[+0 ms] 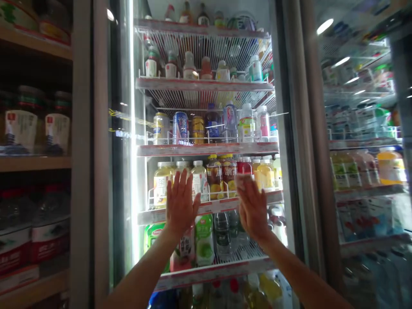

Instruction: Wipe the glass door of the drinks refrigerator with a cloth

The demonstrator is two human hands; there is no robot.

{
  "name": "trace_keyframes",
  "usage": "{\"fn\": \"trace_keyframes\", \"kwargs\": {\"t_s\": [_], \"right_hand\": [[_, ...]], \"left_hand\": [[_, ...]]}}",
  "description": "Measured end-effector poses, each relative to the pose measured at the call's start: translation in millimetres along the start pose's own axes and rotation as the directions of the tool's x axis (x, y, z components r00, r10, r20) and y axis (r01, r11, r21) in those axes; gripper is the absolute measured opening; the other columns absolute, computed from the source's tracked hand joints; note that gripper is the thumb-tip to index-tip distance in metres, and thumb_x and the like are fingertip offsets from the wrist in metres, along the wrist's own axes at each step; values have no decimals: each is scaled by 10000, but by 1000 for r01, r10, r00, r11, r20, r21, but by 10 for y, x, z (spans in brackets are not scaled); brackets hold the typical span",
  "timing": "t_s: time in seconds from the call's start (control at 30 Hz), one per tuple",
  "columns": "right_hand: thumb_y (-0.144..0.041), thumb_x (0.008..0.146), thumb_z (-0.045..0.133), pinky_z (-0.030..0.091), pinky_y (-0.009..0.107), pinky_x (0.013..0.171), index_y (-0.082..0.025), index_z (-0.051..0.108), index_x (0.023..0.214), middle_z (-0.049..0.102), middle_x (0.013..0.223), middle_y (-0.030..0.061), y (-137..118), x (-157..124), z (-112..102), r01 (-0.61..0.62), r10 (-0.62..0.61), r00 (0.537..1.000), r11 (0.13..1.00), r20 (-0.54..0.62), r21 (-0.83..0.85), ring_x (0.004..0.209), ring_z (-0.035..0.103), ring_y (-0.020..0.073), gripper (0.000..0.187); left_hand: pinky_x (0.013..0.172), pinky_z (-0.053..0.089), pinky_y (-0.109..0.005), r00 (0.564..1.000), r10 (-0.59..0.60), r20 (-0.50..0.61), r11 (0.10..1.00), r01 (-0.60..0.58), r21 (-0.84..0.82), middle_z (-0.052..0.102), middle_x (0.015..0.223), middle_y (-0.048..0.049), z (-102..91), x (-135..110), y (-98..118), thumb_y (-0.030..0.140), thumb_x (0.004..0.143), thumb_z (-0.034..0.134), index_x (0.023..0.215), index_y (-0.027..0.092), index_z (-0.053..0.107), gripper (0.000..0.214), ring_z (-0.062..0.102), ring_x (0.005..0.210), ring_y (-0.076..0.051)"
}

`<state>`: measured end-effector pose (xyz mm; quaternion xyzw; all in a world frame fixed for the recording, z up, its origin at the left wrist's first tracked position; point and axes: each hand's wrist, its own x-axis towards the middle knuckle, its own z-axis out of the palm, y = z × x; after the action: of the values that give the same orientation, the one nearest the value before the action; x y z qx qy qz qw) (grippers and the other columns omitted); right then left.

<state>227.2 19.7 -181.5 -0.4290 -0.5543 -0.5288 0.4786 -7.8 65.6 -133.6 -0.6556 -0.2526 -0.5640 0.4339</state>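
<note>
My left hand [181, 204] lies flat against the glass door [209, 101] of a lit drinks cooler, its fingers stretched upward and the thumb apart. To the right, my right hand [252, 210] is slightly blurred, with a small pale cloth or tissue [243, 181] under its fingertips against the glass. Behind my left hand are tea bottles [163, 184] with white caps. Dark bottles with yellow caps [215, 176] stand between the two hands, on the same shelf behind the glass. A green carton-like pack [204, 240] shows lower down.
Cans [180, 126] and bottles fill the shelves above. The metal door frame [298, 128] runs up the right side, with another glass-fronted cooler [370, 171] beyond it. At left, a wooden shelf [35, 164] holds large jars [22, 122].
</note>
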Motion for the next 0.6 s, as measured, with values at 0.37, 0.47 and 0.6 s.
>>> {"fn": "trace_keyframes", "kwargs": {"t_s": [0.37,0.47,0.6], "right_hand": [[-173,910,395,323,509,1071,-239,259,1482,265,1548,110,465,-339,-93,-282,263,942,957,-210,-65,1425,256,284,593],[-137,888,398,280,504,1107,-236,226,1492,246,1556,94,-57,-545,-68,-110,109,993,994,-41,-15,1443,204,276,635],[-139,879,409,204,485,1156,-276,299,1463,326,1528,54,-216,-734,-114,75,-82,993,994,89,78,1431,249,237,610]], "left_hand": [[1194,93,-447,999,-17,30,1000,17,-10,269,1533,-136,-47,-323,126,268,898,475,1492,148,176,675,126,1455,-236],[1195,79,-444,998,-27,56,999,28,-17,243,1543,-133,-62,-442,194,274,894,493,1495,150,161,698,109,1457,-238],[1194,83,-430,994,-35,106,999,38,-28,291,1524,-140,-112,-627,284,260,898,492,1493,149,173,684,105,1458,-220]]}}
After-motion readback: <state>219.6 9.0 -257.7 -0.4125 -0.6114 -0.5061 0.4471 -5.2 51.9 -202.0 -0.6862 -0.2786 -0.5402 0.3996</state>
